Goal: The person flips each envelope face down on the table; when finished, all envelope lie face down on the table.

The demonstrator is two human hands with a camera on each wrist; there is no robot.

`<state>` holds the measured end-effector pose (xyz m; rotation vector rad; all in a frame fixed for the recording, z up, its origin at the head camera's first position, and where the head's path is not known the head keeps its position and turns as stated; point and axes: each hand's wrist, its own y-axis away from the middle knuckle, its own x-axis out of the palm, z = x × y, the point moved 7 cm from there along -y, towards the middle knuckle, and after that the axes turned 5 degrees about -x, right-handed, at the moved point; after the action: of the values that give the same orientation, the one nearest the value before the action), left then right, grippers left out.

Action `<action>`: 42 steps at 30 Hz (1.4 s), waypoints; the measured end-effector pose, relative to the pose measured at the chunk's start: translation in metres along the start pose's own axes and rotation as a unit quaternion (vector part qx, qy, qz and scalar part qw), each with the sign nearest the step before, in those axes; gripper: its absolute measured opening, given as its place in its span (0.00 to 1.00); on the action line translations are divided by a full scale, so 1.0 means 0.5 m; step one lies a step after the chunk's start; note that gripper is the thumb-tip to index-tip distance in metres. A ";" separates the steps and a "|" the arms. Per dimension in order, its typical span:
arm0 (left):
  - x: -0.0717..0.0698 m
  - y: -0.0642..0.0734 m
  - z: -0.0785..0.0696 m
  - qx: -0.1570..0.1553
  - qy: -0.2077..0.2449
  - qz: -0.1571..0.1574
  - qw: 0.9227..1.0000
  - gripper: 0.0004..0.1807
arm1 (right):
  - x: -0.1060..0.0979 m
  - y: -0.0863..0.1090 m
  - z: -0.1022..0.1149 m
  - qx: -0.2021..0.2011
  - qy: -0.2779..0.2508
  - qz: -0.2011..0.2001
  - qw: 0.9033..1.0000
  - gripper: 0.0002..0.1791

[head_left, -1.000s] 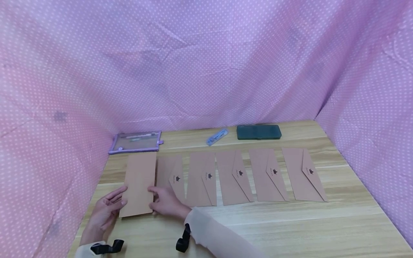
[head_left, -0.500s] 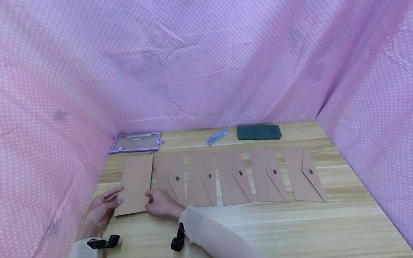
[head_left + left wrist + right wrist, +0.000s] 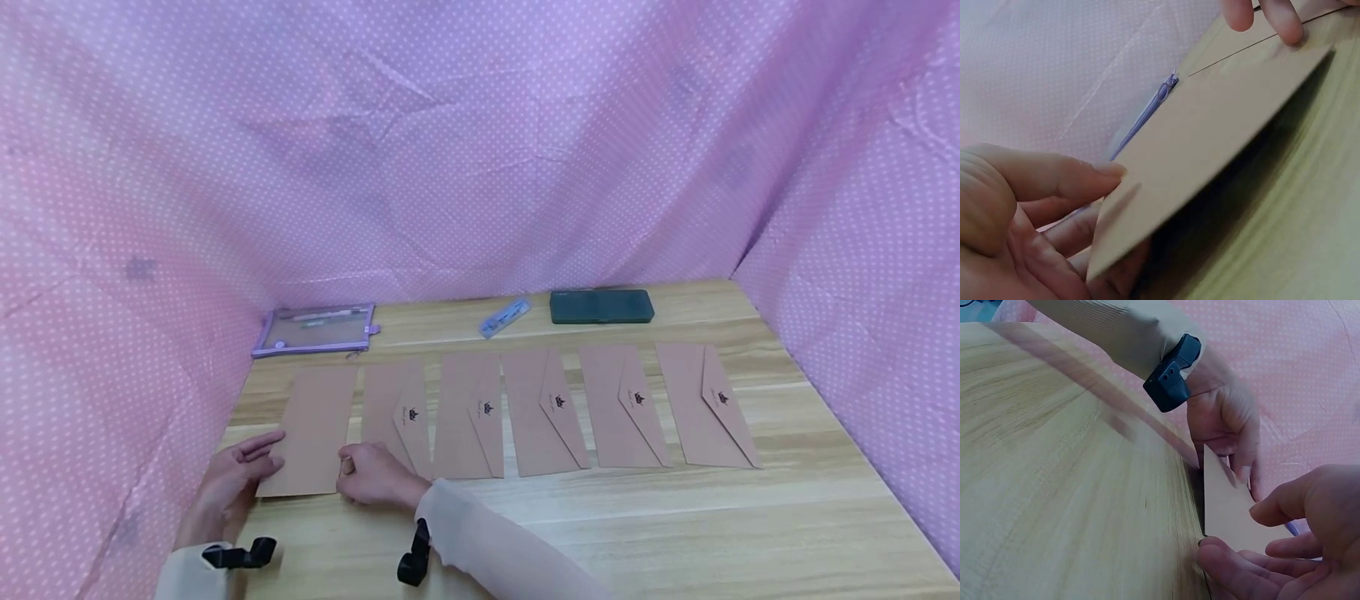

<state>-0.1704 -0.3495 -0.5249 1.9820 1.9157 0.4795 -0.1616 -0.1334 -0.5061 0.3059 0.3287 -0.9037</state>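
A plain brown envelope point(image 3: 311, 433) lies at the left end of a row, blank side up. My left hand point(image 3: 231, 475) holds its left side; in the left wrist view the thumb point(image 3: 1107, 175) is on top, with fingers underneath. At the opposite edge, my right hand point(image 3: 378, 475) has its thumb point(image 3: 1266, 512) over the paper and its curled fingers point(image 3: 1222, 559) at the edge. The envelope's near end looks raised off the table in the left wrist view. Beside my right hand lies another envelope point(image 3: 384, 392) with a crown print on its flap.
Several more crown-printed envelopes point(image 3: 547, 417) continue the row rightward on the wooden table point(image 3: 675, 533). Behind them are a purple-edged zip pouch point(image 3: 322, 332), a small blue case point(image 3: 506, 318) and a dark green box point(image 3: 602, 307). Pink dotted cloth point(image 3: 480, 167) surrounds the table.
Both hands have moved the envelope slightly left and lowered it toward the table. More of the neighbouring envelope's left side shows. The other things stay where they were.
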 end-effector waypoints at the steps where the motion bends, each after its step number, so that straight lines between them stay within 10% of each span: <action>1: -0.001 0.001 -0.002 -0.004 0.001 -0.007 1.000 0.24 | 0.000 0.000 0.000 -0.004 0.003 0.000 1.000 0.15; 10: -0.008 0.011 -0.029 0.000 -0.186 -0.060 0.981 0.12 | 0.000 0.000 -0.001 0.006 0.020 -0.005 1.000 0.06; 14: 0.000 0.019 -0.040 -0.001 -0.246 -0.072 0.967 0.29 | -0.002 0.004 -0.003 0.024 0.010 -0.003 1.000 0.21; 28: 0.011 0.042 -0.056 0.039 -0.247 -0.111 0.962 0.31 | -0.042 0.020 0.000 -0.006 0.009 -0.002 1.000 0.28; 34: 0.034 0.071 -0.087 0.132 -0.118 -0.164 0.970 0.14 | -0.091 0.032 -0.002 -0.022 -0.004 -0.021 1.000 0.27; 42: 0.113 0.079 -0.103 0.216 0.038 -0.089 0.972 0.17 | -0.152 0.048 -0.009 -0.047 -0.002 -0.059 0.997 0.25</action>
<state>-0.1579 -0.2939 -0.4606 2.0312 2.3814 0.0917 -0.1866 -0.0637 -0.4767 0.1998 0.3863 -1.0013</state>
